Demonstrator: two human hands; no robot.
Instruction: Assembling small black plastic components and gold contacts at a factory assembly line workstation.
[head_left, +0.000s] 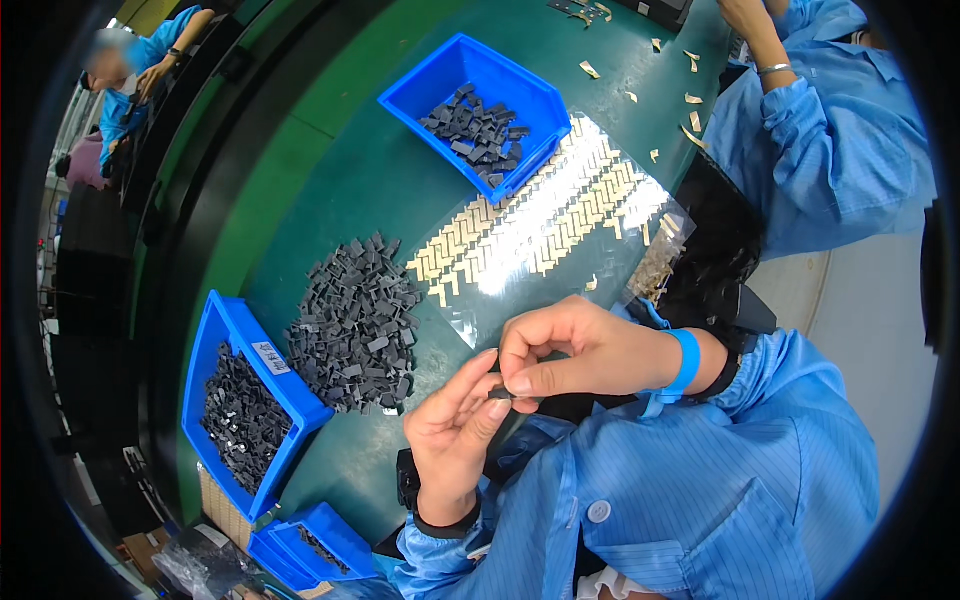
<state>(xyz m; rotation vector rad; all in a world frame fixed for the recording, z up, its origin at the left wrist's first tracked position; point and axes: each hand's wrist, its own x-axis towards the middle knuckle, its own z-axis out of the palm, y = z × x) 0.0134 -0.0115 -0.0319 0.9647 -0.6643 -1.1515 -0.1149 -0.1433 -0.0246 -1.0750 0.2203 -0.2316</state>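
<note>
My left hand (455, 425) and my right hand (590, 350) meet in front of my body, above the near edge of the table. Their fingertips pinch a small dark grey plastic part (500, 394) between them, mostly covered by the fingers. A blue band circles my right wrist. To the left of my hands lies a heap of similar dark grey plastic parts (355, 325). Just beyond them, a clear sheet (505, 250) carries rows of cream-coloured, L-shaped stickers.
Beyond the sheet stands a blue bin (400, 100) with some grey parts. A fuller blue bin (215, 460) is at left, with smaller blue bins (350, 535) nearer. Sticker scraps (590, 70) litter the green table (330, 190). A co-worker's arm (775, 70) is at the far right.
</note>
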